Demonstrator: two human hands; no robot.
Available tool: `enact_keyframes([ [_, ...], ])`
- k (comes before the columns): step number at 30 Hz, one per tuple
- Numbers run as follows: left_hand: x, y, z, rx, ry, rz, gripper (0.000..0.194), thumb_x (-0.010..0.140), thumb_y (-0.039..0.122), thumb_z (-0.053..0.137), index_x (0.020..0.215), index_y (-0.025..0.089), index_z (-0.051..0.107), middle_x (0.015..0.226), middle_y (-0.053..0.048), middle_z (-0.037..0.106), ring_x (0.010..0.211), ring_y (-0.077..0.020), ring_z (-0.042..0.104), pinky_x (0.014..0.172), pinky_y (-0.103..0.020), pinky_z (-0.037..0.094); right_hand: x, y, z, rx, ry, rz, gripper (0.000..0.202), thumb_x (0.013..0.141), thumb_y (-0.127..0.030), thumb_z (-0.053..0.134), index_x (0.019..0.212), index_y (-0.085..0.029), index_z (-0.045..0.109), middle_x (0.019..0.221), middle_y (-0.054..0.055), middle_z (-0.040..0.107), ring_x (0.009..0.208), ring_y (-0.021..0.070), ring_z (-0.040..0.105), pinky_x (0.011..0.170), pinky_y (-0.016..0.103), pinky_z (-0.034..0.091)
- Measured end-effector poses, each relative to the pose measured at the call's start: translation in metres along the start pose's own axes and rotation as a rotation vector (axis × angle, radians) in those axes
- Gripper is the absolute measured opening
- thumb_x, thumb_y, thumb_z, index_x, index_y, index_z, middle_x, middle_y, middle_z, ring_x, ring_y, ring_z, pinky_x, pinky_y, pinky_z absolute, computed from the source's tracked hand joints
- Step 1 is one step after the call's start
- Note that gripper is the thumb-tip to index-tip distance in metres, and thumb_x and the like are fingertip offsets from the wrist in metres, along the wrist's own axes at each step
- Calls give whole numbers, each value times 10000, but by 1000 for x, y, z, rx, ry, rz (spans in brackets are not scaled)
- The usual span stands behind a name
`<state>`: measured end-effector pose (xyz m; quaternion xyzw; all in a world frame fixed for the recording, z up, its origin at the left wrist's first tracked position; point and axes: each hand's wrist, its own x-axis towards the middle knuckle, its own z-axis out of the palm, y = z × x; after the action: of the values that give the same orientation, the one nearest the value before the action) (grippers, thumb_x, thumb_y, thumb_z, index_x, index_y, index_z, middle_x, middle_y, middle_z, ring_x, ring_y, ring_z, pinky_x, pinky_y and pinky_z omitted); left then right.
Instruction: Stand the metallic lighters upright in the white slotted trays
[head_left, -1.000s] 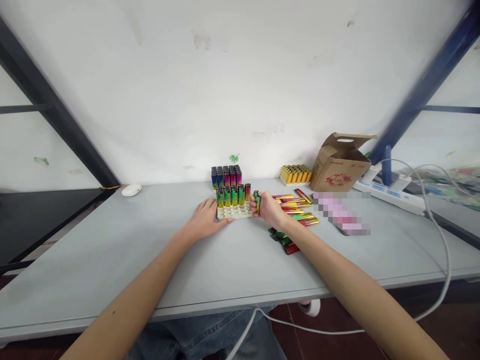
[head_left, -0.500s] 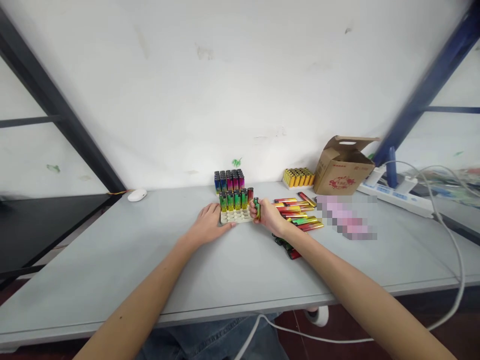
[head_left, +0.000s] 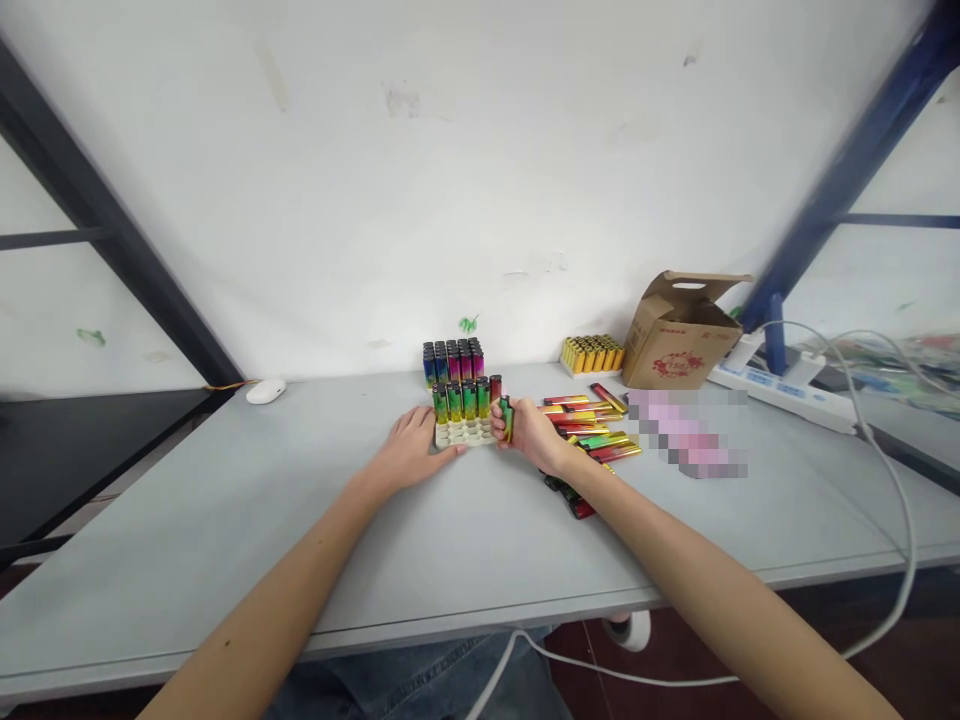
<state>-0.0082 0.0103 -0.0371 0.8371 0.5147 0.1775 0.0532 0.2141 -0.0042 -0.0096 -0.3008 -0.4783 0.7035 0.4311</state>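
Note:
A pale tray with holes [head_left: 456, 436] stands in the middle of the table, bearing a row of upright green-and-yellow lighters [head_left: 469, 400] and a red lighter [head_left: 495, 387] at the right end. My left hand [head_left: 409, 448] lies palm down at the tray's left side, fingers stretched, thumb pointing along its front edge. In my closed right hand [head_left: 529, 432] is a green-and-yellow lighter [head_left: 508, 420], held nearly upright by the tray's right end. Whether it touches the tray I cannot tell. Loose red, gold and green lighters [head_left: 592, 430] lie beside and behind my right wrist, some partly hidden by the forearm.
Blue and pink lighters [head_left: 453, 362] stand in a block behind the tray. Yellow lighters [head_left: 592, 355] fill another tray beside an opened cardboard box [head_left: 679, 340]. A white power strip [head_left: 787, 395] with cables lies at right, a white oval device [head_left: 266, 391] at left.
The whole view has shifted slightly, so things sit a little further left. Both hands keep nearly the same place by the tray, with the lighter still in my right hand.

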Motion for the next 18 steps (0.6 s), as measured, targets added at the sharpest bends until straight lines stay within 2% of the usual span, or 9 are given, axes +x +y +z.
enact_keyframes([
  [6, 0, 0, 0, -1, -4, -3, 635, 855, 674, 456, 1277, 200, 473, 1258, -121, 550, 1261, -314, 460, 1078, -448, 350, -2, -5, -2, 3, -19, -50, 138, 792, -305, 348, 739, -208, 430, 664, -14, 352, 569, 138, 335, 529, 239, 296],
  [12, 0, 1, -1, 17, -12, -4, 645, 860, 660, 458, 1296, 185, 466, 1260, -134, 543, 1250, -326, 461, 1067, -463, 359, -2, -11, -4, 24, 18, -66, 168, 800, -330, 348, 754, -204, 450, 660, -15, 391, 553, 129, 358, 512, 235, 303],
  [18, 0, 1, -2, 17, -17, -4, 649, 863, 657, 454, 1292, 169, 470, 1252, -141, 541, 1241, -326, 465, 1064, -461, 365, -7, -16, -3, 66, 69, -141, 252, 828, -430, 387, 908, -211, 485, 726, -8, 503, 580, 130, 444, 495, 226, 334],
])
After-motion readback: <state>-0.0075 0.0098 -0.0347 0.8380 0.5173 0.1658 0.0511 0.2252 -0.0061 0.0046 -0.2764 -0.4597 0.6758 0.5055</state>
